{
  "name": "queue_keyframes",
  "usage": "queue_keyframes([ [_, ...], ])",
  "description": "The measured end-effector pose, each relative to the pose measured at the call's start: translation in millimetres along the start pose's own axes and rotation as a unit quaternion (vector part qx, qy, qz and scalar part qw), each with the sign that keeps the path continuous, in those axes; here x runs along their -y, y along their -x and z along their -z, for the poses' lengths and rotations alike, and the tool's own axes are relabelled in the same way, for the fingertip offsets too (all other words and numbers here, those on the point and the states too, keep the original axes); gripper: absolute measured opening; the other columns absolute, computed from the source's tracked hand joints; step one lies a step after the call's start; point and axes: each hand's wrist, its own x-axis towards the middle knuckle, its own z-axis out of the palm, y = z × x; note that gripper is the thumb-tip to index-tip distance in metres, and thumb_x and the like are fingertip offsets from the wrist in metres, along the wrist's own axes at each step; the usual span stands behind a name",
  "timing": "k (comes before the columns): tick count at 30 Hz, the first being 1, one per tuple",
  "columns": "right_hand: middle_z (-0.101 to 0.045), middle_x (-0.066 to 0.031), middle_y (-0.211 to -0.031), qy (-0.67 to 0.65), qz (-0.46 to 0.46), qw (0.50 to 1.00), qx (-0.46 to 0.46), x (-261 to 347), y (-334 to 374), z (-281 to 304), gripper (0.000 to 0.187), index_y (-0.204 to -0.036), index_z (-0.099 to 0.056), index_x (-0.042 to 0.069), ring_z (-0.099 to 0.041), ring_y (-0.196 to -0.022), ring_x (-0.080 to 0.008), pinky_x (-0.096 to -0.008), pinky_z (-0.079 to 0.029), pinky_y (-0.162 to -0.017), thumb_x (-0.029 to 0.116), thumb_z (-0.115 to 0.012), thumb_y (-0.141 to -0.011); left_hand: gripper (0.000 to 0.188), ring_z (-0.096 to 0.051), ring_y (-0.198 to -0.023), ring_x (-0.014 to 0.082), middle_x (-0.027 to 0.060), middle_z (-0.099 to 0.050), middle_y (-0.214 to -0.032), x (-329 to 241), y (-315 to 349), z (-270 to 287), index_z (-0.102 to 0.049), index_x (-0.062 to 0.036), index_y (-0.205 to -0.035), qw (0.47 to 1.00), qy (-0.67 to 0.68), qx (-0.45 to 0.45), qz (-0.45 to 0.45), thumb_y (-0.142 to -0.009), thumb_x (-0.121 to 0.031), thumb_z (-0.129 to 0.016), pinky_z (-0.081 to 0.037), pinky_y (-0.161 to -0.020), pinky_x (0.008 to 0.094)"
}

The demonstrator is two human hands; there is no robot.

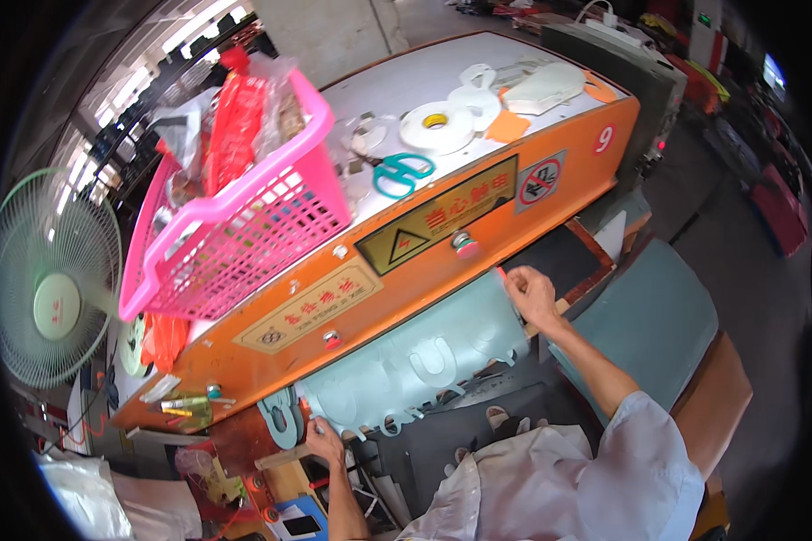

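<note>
A pale grey-green sheet (424,356) with cut-out tongue shapes lies across the bed under the orange machine (352,298). My right hand (530,296) pinches the sheet's far right edge beside a dark mat (559,257). Down at the sheet's near left corner, my left hand (323,442) grips the edge, next to a loose grey cut piece (281,417).
A pink basket (235,221) full of red bags sits on the machine top with green scissors (401,171), white tape rolls (438,126) and cut pieces. A fan (54,279) stands at left. Another grey sheet (650,325) lies on a board at right.
</note>
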Motion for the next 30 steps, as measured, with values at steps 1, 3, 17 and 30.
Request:
queue_keyframes([
  [1, -0.072, -0.0124, -0.092, 0.053, 0.025, 0.998, -0.021, -16.8, 8.2, 0.2, 0.019, -0.095, -0.07, 0.003, -0.069, -0.084, -0.0327, -0.0436, -0.054, -0.076, 0.021, -0.075, -0.091, 0.039, -0.045, -0.063, 0.0196, 0.0115, -0.055, -0.068, -0.4, -2.0, -0.4, -0.063, 0.0052, -0.088, 0.999, -0.03, 0.006, 0.014, -0.105, -0.029, -0.061, -0.041, -0.062, 0.0417],
  [3, -0.072, -0.013, -0.09, 0.139, 0.017, 0.99, -0.032, -42.5, 24.3, -3.2, 0.024, -0.093, -0.071, 0.004, -0.069, -0.089, -0.0353, -0.0506, -0.052, -0.079, 0.028, -0.074, -0.091, 0.04, -0.039, -0.061, 0.0192, 0.0098, -0.046, -0.064, 1.0, -3.2, -2.1, -0.058, 0.0029, -0.082, 0.999, -0.027, -0.013, 0.011, -0.105, -0.03, -0.061, -0.037, -0.059, 0.0429],
  [17, -0.072, -0.025, -0.08, 0.163, 0.018, 0.986, -0.004, -73.8, 63.3, -45.5, 0.049, -0.085, -0.071, 0.002, -0.07, -0.083, -0.0452, -0.0547, -0.047, -0.088, 0.043, -0.053, -0.106, 0.043, -0.048, -0.063, 0.0302, 0.0175, -0.054, -0.067, 27.8, -8.6, -9.9, -0.063, 0.0038, -0.083, 0.999, -0.031, -0.006, -0.015, -0.101, -0.035, -0.061, -0.044, -0.066, 0.0489],
  [30, -0.073, -0.0219, -0.078, 0.092, -0.137, 0.986, -0.014, -81.2, 165.6, 15.6, 0.044, -0.094, -0.073, -0.002, -0.07, -0.079, -0.0464, -0.0558, -0.053, -0.084, 0.041, -0.065, -0.101, 0.041, -0.032, -0.065, 0.018, 0.0063, -0.035, -0.069, 19.9, 123.8, 65.3, -0.048, 0.0017, -0.082, 0.997, 0.039, 0.044, 0.051, -0.107, -0.029, -0.057, -0.031, -0.06, 0.0403],
])
